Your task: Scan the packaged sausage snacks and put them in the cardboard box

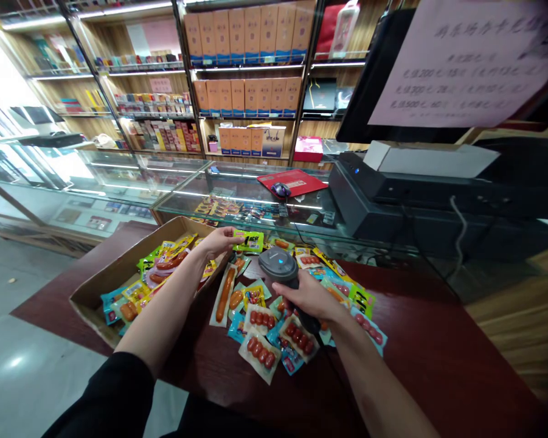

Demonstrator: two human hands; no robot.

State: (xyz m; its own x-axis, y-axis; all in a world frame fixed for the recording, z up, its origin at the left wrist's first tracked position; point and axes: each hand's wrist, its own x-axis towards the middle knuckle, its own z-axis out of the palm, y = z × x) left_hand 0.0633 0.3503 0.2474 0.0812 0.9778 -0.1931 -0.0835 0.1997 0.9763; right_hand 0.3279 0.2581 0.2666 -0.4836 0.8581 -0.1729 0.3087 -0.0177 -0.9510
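A small green packet (249,241) is pinched in my left hand (219,241), above the back edge of the dark red table. My right hand (312,296) is wrapped round the handle of a dark grey handheld scanner (278,263), whose head shows a blue light and lies just right of and below the packet. Beneath the scanner spreads a pile of packaged sausages (261,317) in clear, blue, yellow and green wrappers. Left of it stands an open cardboard box (91,310) with more packets inside, partly hidden by my left forearm.
Behind the table (419,340) runs a glass display counter (182,201) with a red mat (301,182) and a mouse (281,190). A monitor and black machine (374,194) stand at the right; a cable hangs from the scanner.
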